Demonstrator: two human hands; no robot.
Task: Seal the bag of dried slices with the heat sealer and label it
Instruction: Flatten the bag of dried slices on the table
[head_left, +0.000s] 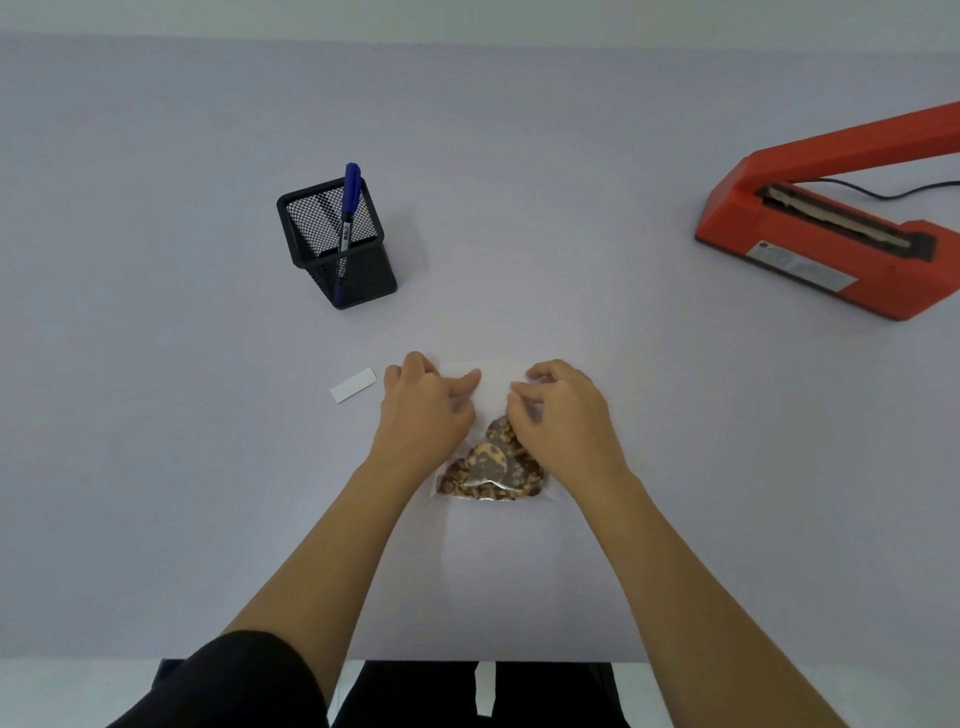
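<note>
A clear plastic bag (493, 384) lies flat on the table in front of me, with brown dried slices (488, 465) gathered at its near end. My left hand (423, 402) rests on the bag's upper left part, its fingers curled on the plastic. My right hand (563, 410) presses the upper right part, fingertips pinching the film. A small white label (353, 385) lies just left of my left hand. The red heat sealer (831, 239) stands at the far right with its arm raised. A blue marker (347, 223) stands in a black mesh holder (337, 244).
The lilac table top (156, 415) stretches wide on both sides. A black cable (883, 189) runs behind the sealer. The table's near edge (78, 657) lies close to my body.
</note>
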